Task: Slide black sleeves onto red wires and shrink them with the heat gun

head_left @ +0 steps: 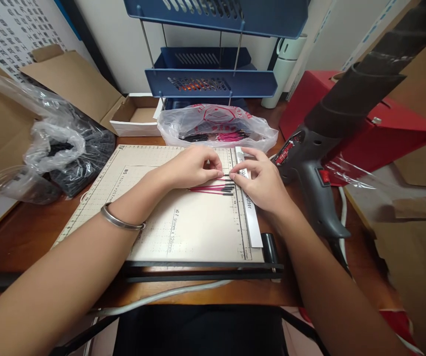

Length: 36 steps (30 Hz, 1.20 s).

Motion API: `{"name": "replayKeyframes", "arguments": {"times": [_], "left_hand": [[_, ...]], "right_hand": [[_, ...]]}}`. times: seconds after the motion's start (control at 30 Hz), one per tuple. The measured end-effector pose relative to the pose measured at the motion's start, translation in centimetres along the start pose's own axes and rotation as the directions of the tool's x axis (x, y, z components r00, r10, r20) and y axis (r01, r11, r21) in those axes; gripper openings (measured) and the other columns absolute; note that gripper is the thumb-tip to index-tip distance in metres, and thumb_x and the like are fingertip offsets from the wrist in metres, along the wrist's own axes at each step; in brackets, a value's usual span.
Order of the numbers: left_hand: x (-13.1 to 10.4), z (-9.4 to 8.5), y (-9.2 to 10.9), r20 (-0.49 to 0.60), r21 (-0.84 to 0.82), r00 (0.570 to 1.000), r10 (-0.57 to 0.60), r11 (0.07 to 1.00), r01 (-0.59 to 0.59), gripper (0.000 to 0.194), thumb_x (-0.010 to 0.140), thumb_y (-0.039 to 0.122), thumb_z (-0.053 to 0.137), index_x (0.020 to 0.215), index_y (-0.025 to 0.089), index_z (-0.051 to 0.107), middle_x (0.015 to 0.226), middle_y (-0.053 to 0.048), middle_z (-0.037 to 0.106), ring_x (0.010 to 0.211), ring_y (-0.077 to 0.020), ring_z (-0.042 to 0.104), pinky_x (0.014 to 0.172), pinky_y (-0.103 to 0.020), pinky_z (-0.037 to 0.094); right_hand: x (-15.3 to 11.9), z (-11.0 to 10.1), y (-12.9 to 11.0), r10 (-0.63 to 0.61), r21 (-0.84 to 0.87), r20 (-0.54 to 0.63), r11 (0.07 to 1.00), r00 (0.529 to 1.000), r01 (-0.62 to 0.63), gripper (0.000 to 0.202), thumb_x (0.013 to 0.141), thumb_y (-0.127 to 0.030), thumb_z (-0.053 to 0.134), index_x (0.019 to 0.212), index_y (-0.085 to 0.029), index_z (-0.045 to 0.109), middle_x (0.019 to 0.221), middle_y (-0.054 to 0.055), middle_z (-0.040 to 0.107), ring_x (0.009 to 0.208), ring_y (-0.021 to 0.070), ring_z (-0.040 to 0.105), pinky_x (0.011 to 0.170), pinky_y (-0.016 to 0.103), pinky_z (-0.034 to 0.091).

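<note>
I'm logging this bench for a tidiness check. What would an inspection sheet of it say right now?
Surface: wooden desk bearing a paper cutter board.
Job's things: pink wires lying in a row on the board.
Clutter: plastic bag, black bag, cardboard box.
Hands: left hand and right hand pinch one thin wire between them.
Cables: white cord along the desk's front edge.
Surroundings: blue tray rack, heat gun, red box.

Left hand (192,168) and right hand (261,180) meet, fingertips seemingly pinched.

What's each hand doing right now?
Left hand: pinched shut on a thin pink wire.
Right hand: fingertips pinching the same wire's end.
</note>
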State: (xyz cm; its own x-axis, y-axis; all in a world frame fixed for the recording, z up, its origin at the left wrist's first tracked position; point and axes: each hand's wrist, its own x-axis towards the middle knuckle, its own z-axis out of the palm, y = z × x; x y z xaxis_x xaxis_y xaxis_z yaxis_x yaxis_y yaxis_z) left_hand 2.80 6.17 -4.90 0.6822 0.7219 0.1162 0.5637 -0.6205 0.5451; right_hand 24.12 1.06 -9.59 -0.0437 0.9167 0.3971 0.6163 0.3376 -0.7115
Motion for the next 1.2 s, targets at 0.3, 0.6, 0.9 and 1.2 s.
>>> {"name": "replayKeyframes", "arguments": {"times": [0.3, 0.6, 0.9, 1.2], "left_hand": [[-0.7, 0.4, -1.2, -0.181, 0.007, 0.961, 0.211, 0.977, -0.214, 0.020, 0.096, 0.036, 0.070, 0.096, 0.018, 0.079, 0.090, -0.005, 0.078, 0.081, -0.0172, 0.066, 0.079, -0.031, 0.046], [-0.9, 0.5, -0.8, -0.361, 0.054, 0.870, 0.336, 0.939, -0.340, 0.019, 0.099, 0.031, 0.069, 0.091, 0.020, 0.082, 0.079, -0.003, 0.077, 0.072, -0.0153, 0.064, 0.074, -0.030, 0.046], [-1.2, 0.1, 0.0, -0.307, 0.016, 0.911, 0.276, 0.958, -0.285, 0.022, 0.097, 0.035, 0.066, 0.090, 0.021, 0.082, 0.077, -0.003, 0.076, 0.072, -0.0157, 0.063, 0.073, -0.030, 0.047], [-1.2, 0.0, 0.1, -0.301, -0.021, 0.912, 0.281, 0.954, -0.301, 0.022, 0.098, 0.032, 0.066, 0.088, 0.020, 0.080, 0.080, -0.004, 0.078, 0.074, -0.0149, 0.066, 0.076, -0.029, 0.049]], "right_hand": [[0.1, -0.7, 0.1, -0.100, 0.019, -0.031, 0.995, 0.995, 0.101, 0.009, 0.091, -0.026, 0.071, 0.088, -0.023, 0.079, 0.142, 0.013, 0.068, 0.130, 0.0347, 0.066, 0.111, 0.058, 0.049], [-0.4, -0.8, -1.0, -0.162, 0.140, -0.007, 0.977, 0.987, 0.161, 0.024, 0.090, -0.027, 0.075, 0.113, -0.022, 0.075, 0.114, 0.007, 0.079, 0.083, 0.0203, 0.069, 0.075, 0.036, 0.054], [-0.5, -0.9, -1.5, -0.169, 0.101, -0.082, 0.979, 0.982, 0.177, 0.010, 0.092, -0.027, 0.074, 0.091, -0.023, 0.083, 0.084, 0.002, 0.082, 0.062, 0.0156, 0.062, 0.064, 0.032, 0.049], [-0.7, -0.7, -1.7, -0.186, 0.106, -0.077, 0.975, 0.979, 0.194, 0.010, 0.093, -0.028, 0.073, 0.091, -0.024, 0.082, 0.080, 0.002, 0.079, 0.069, 0.0181, 0.066, 0.067, 0.032, 0.049]]}}
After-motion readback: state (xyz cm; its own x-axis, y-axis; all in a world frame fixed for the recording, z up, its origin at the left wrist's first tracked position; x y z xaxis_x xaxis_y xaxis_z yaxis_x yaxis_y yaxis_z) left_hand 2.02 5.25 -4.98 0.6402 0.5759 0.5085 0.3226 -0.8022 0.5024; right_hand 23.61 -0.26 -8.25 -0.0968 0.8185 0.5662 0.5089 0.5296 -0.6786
